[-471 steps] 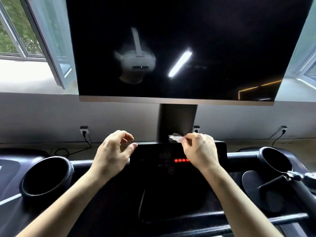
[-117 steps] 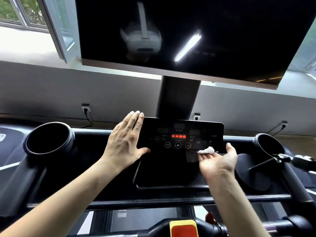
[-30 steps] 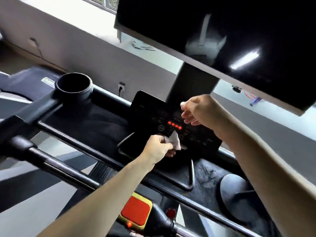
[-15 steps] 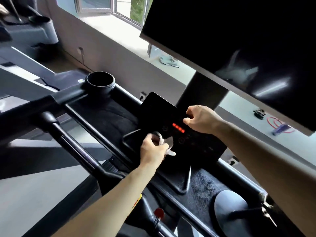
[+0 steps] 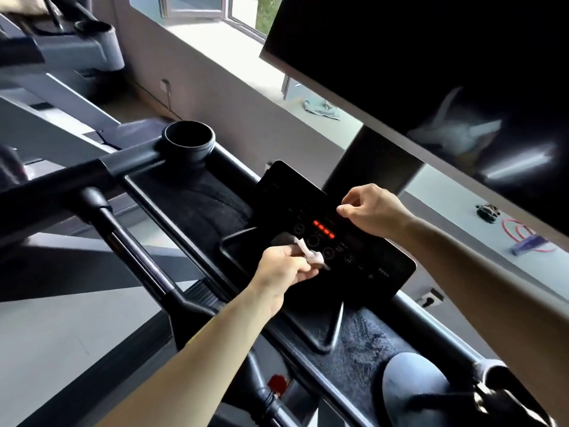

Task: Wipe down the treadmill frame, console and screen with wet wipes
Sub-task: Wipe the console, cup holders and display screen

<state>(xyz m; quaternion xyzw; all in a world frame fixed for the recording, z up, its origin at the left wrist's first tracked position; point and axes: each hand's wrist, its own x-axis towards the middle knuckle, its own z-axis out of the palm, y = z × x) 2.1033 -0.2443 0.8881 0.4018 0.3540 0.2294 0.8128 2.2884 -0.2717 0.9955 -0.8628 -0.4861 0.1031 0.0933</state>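
Gym room, treadmill console [image 5: 379, 261], big screen [image 5: 431, 57], second exercise machine [image 5: 77, 47] by window [image 5: 241, 7]

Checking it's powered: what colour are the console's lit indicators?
Red; the indicators show best in the head view.

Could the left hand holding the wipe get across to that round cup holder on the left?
Probably yes. The left hand pinches the wet wipe low on the console, and between it and the cup holder lies only the low dark tray, with nothing standing in the way.

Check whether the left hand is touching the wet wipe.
Touching. The head view shows the left hand pinching the white wet wipe between thumb and fingers, in front of the treadmill's control panel.
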